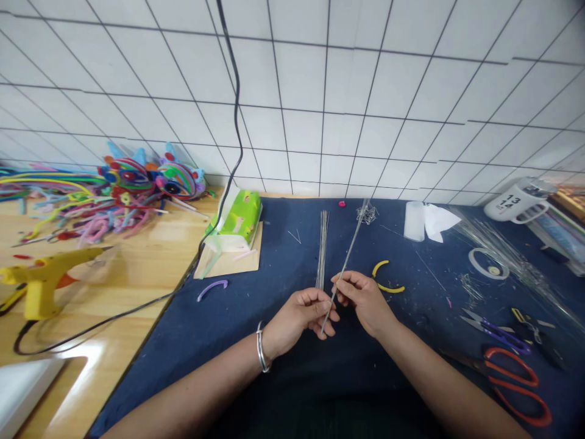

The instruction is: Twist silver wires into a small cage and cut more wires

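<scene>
My left hand [305,314] pinches the lower end of a thin bundle of grey wires [351,249], which slants up and away to the right. Close beside it, my right hand [362,297] grips the same wires a little higher, between thumb and fingers. A second bundle of straight wires [322,244] lies on the dark blue cloth [283,244], its near end hidden behind my left hand. Just right of my right hand are the yellow handles of pliers [387,286]. A heap of short wire pieces [372,213] lies near the far end of the held wires.
Red-handled scissors [509,372], purple snips [496,332] and a tape ring [475,262] lie at right, near a white mug [514,201]. On the left are a yellow glue gun [46,280], a green tissue pack [237,219], colourful pipe cleaners [95,213] and a black cable [237,79].
</scene>
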Demonstrator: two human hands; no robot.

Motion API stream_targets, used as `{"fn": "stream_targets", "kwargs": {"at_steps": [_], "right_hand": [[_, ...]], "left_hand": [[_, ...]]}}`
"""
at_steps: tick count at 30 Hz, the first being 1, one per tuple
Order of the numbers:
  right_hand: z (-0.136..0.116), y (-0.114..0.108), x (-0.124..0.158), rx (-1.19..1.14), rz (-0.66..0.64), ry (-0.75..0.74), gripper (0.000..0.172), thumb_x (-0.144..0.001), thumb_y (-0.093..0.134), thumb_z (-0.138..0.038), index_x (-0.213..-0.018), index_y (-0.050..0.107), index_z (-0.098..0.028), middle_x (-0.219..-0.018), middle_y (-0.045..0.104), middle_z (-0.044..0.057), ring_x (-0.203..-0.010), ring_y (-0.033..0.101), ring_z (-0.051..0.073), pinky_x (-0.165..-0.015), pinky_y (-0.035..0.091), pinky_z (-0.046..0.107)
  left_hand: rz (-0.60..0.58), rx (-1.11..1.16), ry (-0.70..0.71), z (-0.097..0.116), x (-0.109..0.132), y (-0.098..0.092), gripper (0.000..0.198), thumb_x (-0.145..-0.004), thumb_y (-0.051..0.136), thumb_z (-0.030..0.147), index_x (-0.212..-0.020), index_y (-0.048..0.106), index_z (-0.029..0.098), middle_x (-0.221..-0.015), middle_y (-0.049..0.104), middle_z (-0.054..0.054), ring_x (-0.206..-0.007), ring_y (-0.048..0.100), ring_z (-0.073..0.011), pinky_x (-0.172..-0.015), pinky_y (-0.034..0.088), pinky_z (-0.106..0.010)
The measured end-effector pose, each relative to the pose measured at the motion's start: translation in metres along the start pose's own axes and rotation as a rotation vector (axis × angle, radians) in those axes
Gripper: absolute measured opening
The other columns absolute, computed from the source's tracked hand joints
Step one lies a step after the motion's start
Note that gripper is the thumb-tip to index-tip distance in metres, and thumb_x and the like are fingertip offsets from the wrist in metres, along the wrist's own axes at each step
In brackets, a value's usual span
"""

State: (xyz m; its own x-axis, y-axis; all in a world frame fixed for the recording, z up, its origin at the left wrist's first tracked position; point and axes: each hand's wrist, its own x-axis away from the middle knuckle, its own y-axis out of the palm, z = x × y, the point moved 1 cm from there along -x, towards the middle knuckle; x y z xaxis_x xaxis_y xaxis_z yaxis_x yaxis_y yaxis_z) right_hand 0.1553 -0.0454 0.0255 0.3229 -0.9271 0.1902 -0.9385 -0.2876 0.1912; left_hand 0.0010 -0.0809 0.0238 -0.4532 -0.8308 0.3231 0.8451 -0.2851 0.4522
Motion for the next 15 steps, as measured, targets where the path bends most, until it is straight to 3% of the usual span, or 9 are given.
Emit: {"fn": "stream_targets", "kwargs": {"at_steps": [15], "right_hand": [[-0.0007, -0.0026, -0.0018, -0.004, 0.003, -0.009, 0.019, -0.076, 0.058, -0.033, -0.084, 0.06, -0.017, -0.071, 0.057, 0.001, -0.057, 0.048, 0.009, -0.053, 0.036, 0.023]], "left_hand": [[0.035, -0.016, -0.006, 0.0008, -0.0004, -0.0003, 0.023, -0.078, 0.054, 0.035, -0.082, 0.052, 0.012, -0.079, 0.064, -0.008, -0.055, 0.062, -0.0122, -0.046, 0.045, -0.02]]}}
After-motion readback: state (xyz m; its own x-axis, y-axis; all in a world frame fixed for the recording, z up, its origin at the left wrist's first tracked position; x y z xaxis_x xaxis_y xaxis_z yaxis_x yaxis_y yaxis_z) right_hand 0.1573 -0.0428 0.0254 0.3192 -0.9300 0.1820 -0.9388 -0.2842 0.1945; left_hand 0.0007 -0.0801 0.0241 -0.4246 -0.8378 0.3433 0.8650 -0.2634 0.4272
